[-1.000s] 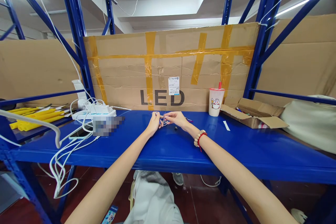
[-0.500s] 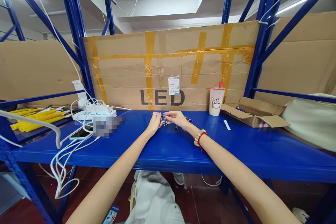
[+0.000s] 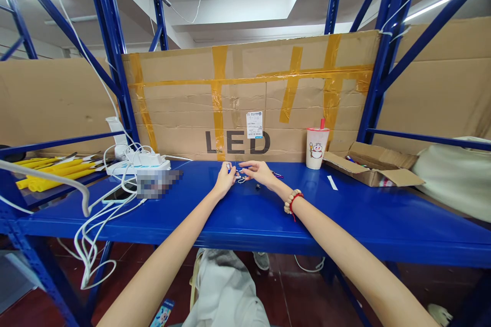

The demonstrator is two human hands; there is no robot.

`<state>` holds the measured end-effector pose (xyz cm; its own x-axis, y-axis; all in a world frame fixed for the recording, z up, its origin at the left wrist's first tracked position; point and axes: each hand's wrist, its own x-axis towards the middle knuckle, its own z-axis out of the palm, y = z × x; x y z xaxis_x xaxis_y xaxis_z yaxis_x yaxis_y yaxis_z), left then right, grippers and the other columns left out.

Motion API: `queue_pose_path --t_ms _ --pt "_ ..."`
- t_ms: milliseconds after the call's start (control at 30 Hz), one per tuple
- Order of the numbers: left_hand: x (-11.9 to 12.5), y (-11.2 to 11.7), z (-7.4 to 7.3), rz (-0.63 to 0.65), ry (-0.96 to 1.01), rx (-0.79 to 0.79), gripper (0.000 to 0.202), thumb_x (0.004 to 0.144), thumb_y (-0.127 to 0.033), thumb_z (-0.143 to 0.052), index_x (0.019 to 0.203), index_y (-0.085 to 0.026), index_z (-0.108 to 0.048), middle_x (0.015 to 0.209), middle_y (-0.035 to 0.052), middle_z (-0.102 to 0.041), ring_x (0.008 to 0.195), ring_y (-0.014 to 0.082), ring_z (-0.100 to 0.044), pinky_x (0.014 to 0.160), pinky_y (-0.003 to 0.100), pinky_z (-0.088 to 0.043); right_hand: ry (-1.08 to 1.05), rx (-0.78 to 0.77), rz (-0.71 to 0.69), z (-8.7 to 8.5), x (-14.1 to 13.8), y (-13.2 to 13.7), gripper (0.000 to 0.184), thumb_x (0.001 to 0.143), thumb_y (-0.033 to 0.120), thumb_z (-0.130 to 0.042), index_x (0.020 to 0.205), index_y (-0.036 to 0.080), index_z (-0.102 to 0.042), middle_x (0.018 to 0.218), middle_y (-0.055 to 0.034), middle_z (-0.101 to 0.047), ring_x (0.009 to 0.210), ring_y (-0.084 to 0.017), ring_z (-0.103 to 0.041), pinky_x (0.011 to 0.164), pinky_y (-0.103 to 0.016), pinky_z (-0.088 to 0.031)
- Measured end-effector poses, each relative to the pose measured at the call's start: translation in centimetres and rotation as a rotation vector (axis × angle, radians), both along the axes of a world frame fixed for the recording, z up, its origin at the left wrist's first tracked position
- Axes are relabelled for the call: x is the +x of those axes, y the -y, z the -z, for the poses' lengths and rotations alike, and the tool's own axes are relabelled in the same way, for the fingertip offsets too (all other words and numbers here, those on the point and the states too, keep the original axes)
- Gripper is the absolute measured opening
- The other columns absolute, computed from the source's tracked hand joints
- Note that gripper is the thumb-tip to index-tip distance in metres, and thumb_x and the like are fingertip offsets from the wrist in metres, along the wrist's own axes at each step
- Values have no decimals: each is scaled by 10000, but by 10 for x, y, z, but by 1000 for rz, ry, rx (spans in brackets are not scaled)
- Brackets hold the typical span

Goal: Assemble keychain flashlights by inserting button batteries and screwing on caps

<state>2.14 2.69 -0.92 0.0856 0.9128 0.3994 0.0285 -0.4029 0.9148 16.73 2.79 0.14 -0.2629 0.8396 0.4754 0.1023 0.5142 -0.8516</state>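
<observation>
Both my arms reach forward over the blue shelf top (image 3: 238, 214). My left hand (image 3: 225, 179) and my right hand (image 3: 261, 172) meet near the back of the shelf, fingers pinched on a small metal object (image 3: 240, 176) held between them; it is too small to name. A tiny dark piece (image 3: 258, 187) lies on the shelf just under my right hand. A beaded bracelet (image 3: 291, 201) sits on my right wrist.
A taped cardboard sheet marked LED (image 3: 249, 102) closes the back. A drink cup with a red straw (image 3: 316, 147) and an open cardboard box (image 3: 374, 165) stand at right. A power strip with white cables (image 3: 136, 163) and a phone (image 3: 115, 195) lie at left.
My hands stay together at the same spot; the fingers have shifted slightly on the small object. Nothing else moved.
</observation>
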Motion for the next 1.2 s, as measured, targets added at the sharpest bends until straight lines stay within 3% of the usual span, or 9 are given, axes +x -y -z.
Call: queue_pose_path --t_ms 200,333,533,700,933,1200 --pt "-3 -1 1 -138 -171 120 130 848 -237 -447 763 -209 -352 580 -77 -461 478 78 -451 501 195 -350 357 223 86 5 5 -6 251 804 226 -574 1012 142 -688 950 -84 -675 573 -100 -603 474 -205 -526" --pt "-4 1 1 -187 -250 210 133 851 -199 -427 743 -210 -350 603 -68 -439 558 99 -475 574 217 -362 526 323 67 6 7 -5 264 849 266 -500 990 167 -699 809 -44 -674 539 -96 -579 470 -185 -484" --pt "-5 -1 1 -221 -267 232 134 853 -176 -416 751 -213 -338 644 -59 -428 588 105 -470 604 224 -366 523 272 23 1 5 3 338 875 322 -428 1024 155 -682 727 -29 -654 511 -98 -555 427 -178 -457" --pt "-5 0 1 -205 -250 228 144 842 -182 -432 741 -213 -334 648 -60 -420 597 107 -481 602 224 -376 546 249 16 -1 4 8 316 836 324 -508 1040 139 -664 793 -44 -671 475 -93 -534 390 -186 -427" --pt "-6 2 2 -158 -374 315 139 851 -199 -405 752 -223 -312 631 -61 -413 576 117 -503 595 231 -382 754 484 139 -6 8 10 254 877 306 -494 799 133 -662 706 -30 -609 581 -100 -511 565 -207 -370" --pt "-8 -1 4 -142 -479 354 124 858 -222 -393 763 -227 -313 642 -53 -415 579 127 -513 565 232 -359 843 478 182 -8 6 19 261 891 306 -482 719 137 -582 683 -18 -555 575 -94 -431 545 -206 -296"
